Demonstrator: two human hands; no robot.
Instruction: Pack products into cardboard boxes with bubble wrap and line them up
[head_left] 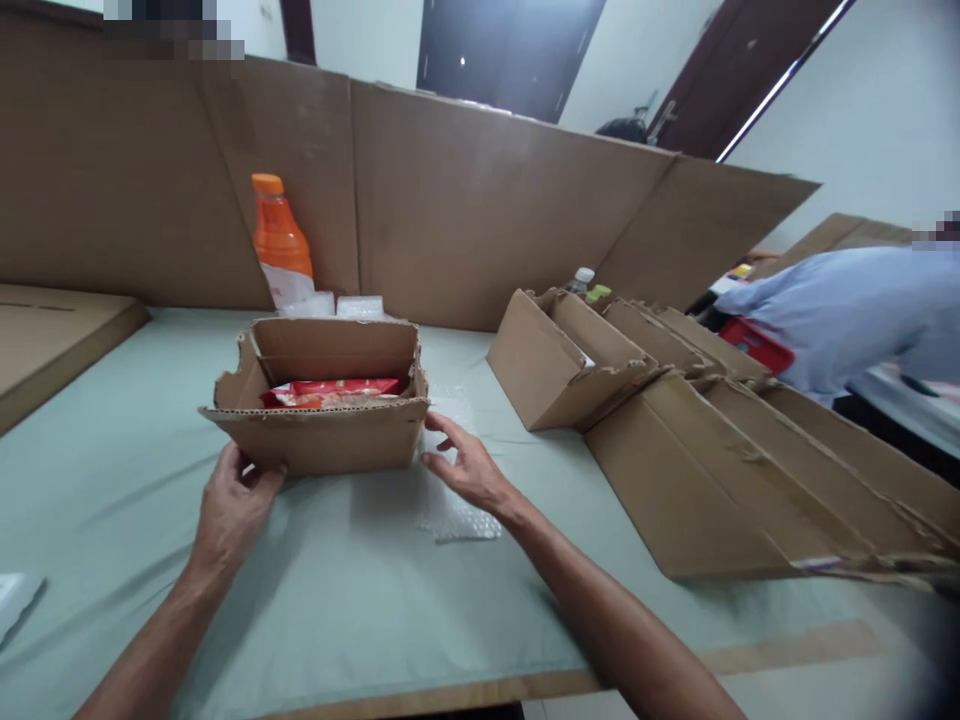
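Observation:
A small open cardboard box (pixel 330 430) stands on the pale green table (pixel 337 590) in front of me, with a red packet (pixel 334 391) lying inside. My left hand (pixel 232 505) rests at the box's near left bottom corner, thumb and fingers touching the cardboard. My right hand (pixel 469 465) hovers just right of the box's near right corner, fingers apart and holding nothing, above a sheet of clear bubble wrap (pixel 454 500) spread on the table.
An orange bottle (pixel 281 245) and white foam blocks (pixel 337 306) stand behind the box against a tall cardboard wall (pixel 465 220). Flattened and half-folded cartons (pixel 697 440) fill the right side. A person in a light blue shirt (pixel 847 310) bends at the far right.

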